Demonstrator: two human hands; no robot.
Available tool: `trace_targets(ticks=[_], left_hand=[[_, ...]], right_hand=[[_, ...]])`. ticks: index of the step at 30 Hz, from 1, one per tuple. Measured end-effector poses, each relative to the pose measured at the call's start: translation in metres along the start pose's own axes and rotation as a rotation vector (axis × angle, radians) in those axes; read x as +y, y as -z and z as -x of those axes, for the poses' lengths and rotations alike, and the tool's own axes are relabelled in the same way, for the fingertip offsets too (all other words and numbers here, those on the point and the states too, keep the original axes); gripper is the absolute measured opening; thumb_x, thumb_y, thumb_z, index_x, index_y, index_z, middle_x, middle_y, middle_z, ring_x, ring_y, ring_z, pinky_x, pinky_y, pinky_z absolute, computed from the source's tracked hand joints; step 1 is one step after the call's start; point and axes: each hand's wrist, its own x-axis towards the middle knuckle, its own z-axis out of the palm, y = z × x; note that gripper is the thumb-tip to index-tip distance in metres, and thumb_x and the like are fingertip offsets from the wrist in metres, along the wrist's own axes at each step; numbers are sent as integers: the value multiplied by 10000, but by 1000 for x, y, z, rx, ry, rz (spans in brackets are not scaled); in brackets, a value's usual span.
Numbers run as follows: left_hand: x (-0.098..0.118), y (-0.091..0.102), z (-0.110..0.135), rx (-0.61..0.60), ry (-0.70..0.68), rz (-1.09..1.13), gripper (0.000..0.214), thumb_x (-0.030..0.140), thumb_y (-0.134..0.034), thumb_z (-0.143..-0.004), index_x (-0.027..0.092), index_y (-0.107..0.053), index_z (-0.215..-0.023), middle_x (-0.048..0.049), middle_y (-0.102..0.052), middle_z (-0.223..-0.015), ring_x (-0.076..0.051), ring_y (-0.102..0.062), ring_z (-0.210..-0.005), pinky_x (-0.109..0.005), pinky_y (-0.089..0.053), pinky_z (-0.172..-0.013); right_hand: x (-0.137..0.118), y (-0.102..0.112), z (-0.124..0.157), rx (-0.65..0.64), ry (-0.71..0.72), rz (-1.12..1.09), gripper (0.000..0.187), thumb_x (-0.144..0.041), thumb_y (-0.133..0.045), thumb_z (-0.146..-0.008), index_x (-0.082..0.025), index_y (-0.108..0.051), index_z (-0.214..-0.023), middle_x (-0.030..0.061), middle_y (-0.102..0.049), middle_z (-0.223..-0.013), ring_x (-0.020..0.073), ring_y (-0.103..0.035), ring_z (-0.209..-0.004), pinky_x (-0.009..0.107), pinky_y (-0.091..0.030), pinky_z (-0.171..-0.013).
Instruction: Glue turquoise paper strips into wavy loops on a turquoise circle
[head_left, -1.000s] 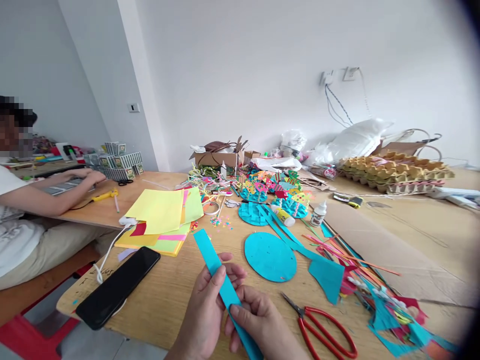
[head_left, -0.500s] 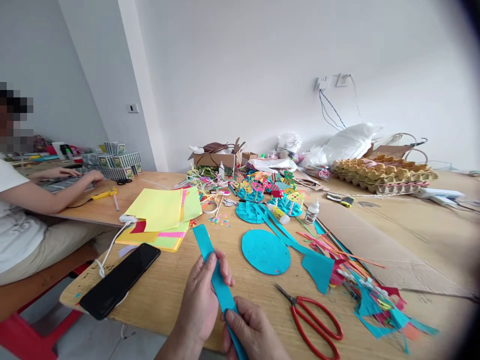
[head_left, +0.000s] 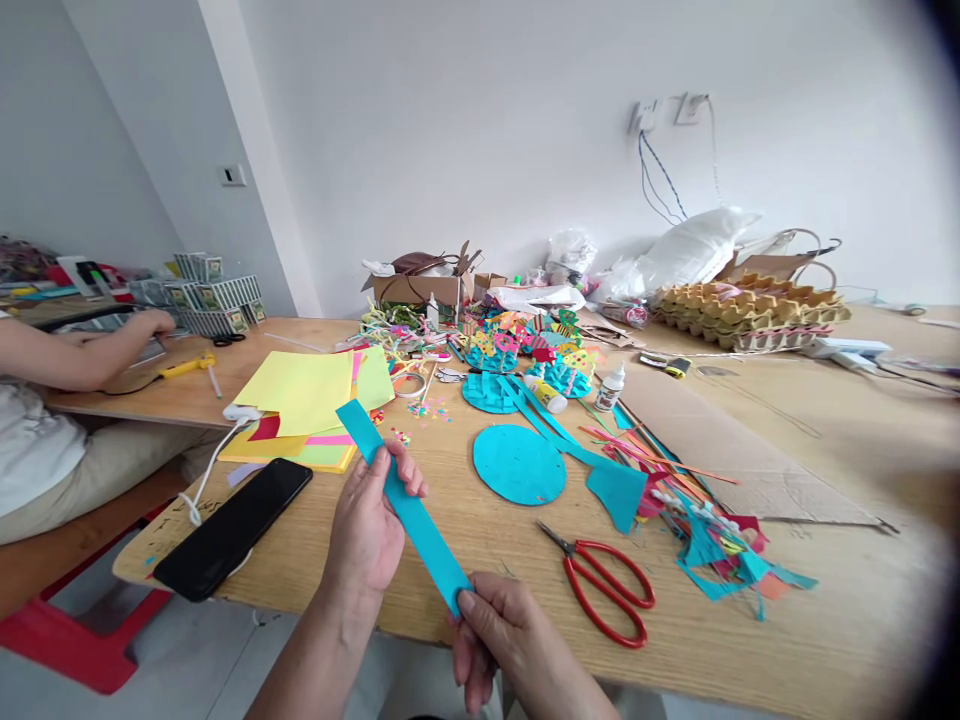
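A long flat blue strip (head_left: 424, 535), looking like paper or felt, slants between my two hands above the table's front edge. Around its upper part my left hand (head_left: 371, 515) is closed, thumb on top and fingers beneath. My right hand (head_left: 499, 630) pinches the lower end between thumb and fingers. Beyond the strip lies a flat blue disc (head_left: 519, 464). Scissors with red handles (head_left: 607, 590) rest on the table right of my hands, blades pointing away. A blue scrap (head_left: 619, 495) with long thin tails lies to the disc's right.
Left of my hands are a black phone (head_left: 236, 525) and stacked coloured sheets (head_left: 300, 390). Blue bases with paper decorations (head_left: 491, 390), a glue bottle (head_left: 610, 388) and egg trays (head_left: 742, 315) stand farther back. Scraps (head_left: 720, 550) litter the right side. Another person's arm (head_left: 97, 350) is at far left.
My right hand has slid down to the strip's lower end, so more of the strip shows between my hands. The view has shifted, with the table contents higher in the picture.
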Motion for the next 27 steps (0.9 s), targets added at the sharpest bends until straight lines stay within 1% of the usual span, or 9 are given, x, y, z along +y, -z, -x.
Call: trace_targets(ticks=[5, 7, 11, 13, 15, 17, 21, 23, 27], left_hand=[[5, 2, -4, 6, -25, 2, 141, 264, -663, -710, 166, -576, -764, 43, -470, -589, -75, -442, -533, -195, -410, -519], [7, 2, -4, 13, -21, 5, 140, 260, -666, -705, 167, -575, -757, 44, -469, -590, -74, -443, -530, -192, -414, -516], [8, -4, 0, 12, 15, 18, 132, 263, -653, -720, 167, -572, -759, 47, -454, -588, -69, -434, -522, -185, -409, -508], [6, -9, 3, 7, 38, 31, 125, 261, -646, -729, 168, -570, -767, 50, -442, -582, -64, -426, -514, -179, -401, -500], [5, -14, 7, -2, 65, 40, 119, 253, -641, -736, 169, -571, -782, 52, -434, -577, -62, -422, -508, -174, -394, -491], [3, -17, 9, -9, 85, 35, 118, 254, -637, -740, 169, -571, -788, 52, -431, -574, -62, -421, -503, -173, -390, -482], [2, -17, 11, 4, 79, 9, 125, 261, -642, -733, 163, -569, -760, 50, -429, -570, -63, -423, -507, -171, -393, -479], [1, -14, 11, 11, 79, 7, 125, 254, -650, -722, 164, -570, -759, 49, -430, -573, -65, -421, -513, -172, -400, -485], [-2, -12, 10, 13, 103, 4, 122, 244, -657, -710, 164, -576, -755, 43, -437, -578, -69, -414, -519, -178, -412, -486]], right_hand=[[-4, 11, 10, 33, -32, 43, 494, -653, -441, -676, -161, -471, -682, -9, -532, -471, 77, -461, -330, 184, -327, -347], [-10, 20, 15, 104, -11, 108, 466, -635, -418, -700, -171, -458, -683, -15, -521, -476, 80, -452, -340, 192, -325, -355], [-28, 33, 23, 352, 205, 400, 373, -518, -388, -799, -183, -449, -646, 1, -516, -546, 106, -480, -473, 228, -376, -456], [-36, 33, 25, 425, 339, 500, 314, -462, -411, -822, -175, -505, -736, 38, -576, -698, 140, -536, -641, 249, -419, -573], [-39, 28, 24, 394, 405, 491, 285, -431, -441, -830, -174, -537, -907, 65, -603, -899, 164, -551, -814, 266, -431, -693], [-38, 19, 20, 270, 398, 414, 312, -431, -460, -826, -170, -539, -978, 66, -606, -951, 163, -553, -842, 263, -432, -715], [-26, 5, 9, 61, 219, 162, 381, -514, -447, -793, -154, -517, -693, 9, -579, -601, 111, -535, -555, 224, -416, -546], [-19, 2, 5, 35, 140, 48, 410, -556, -447, -768, -165, -471, -645, -6, -554, -529, 94, -511, -471, 210, -396, -490], [-8, 3, 4, 59, 129, 17, 432, -585, -467, -737, -166, -461, -635, -10, -546, -494, 85, -499, -417, 192, -364, -439]])
